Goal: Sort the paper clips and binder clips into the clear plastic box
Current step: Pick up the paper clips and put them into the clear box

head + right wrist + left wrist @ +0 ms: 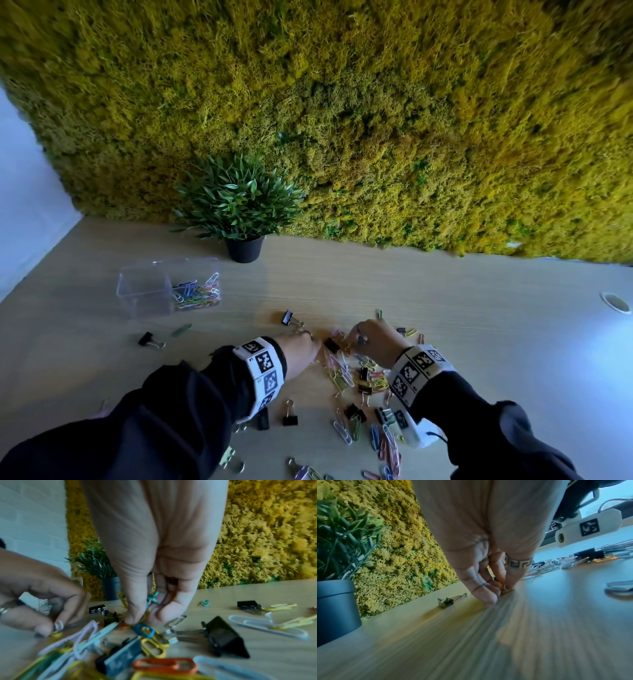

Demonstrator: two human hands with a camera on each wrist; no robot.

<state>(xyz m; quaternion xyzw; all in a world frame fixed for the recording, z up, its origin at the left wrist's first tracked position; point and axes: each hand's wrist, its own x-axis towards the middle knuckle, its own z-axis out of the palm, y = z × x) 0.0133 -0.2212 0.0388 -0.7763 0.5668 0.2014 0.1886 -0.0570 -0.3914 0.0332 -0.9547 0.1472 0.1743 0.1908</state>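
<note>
Pinching a small yellow paper clip (56, 634) against the pale wooden bench (445, 308), the left hand (301, 346) curls; the right hand (373, 337) clutches several coloured clips (149, 604) beside the scattered pile (356, 377). Clear plastic box (147, 291) sits well left.

A big wall of yellow-green moss (376, 120) stands behind the light wooden table (445, 308). A green plant in a black pot (244, 249) sits by it. A white wall (24, 192) is at the left.

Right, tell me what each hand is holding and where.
Left hand pinches a small yellow paper clip at the table. Right hand holds several coloured paper clips bunched in its palm, fingertips on another.
</note>
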